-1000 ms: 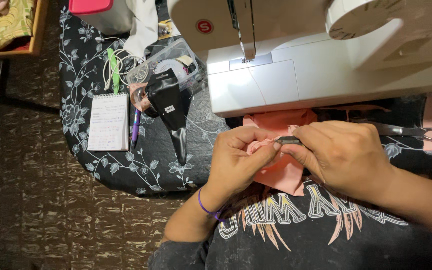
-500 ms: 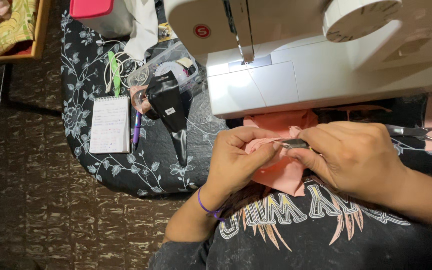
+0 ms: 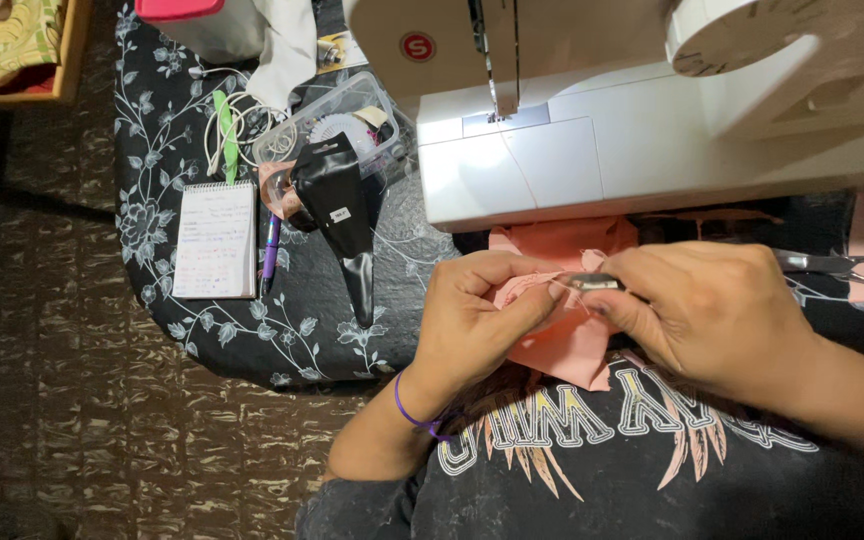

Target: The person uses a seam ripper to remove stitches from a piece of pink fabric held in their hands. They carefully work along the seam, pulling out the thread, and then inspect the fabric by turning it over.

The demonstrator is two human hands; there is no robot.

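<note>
Salmon-pink fabric piece [image 3: 564,340] sits bunched between your two hands, right below the front edge of the white sewing machine [image 3: 592,165]. Your left hand [image 3: 472,325] pinches a fold of its upper edge between thumb and fingers. Your right hand [image 3: 712,310] closes its fingertips on a small silver metal tool [image 3: 592,283], whose tip touches that same fold. The hands nearly touch, so there is little room between them, and the machine's base crowds them from above. Left of your left hand, well apart, lie a black pointed pouch [image 3: 342,215], a purple pen [image 3: 270,252] and a white spiral notepad [image 3: 216,240] on the black floral cloth [image 3: 152,200]. Beyond your right hand lie metal scissors [image 3: 837,264].
</note>
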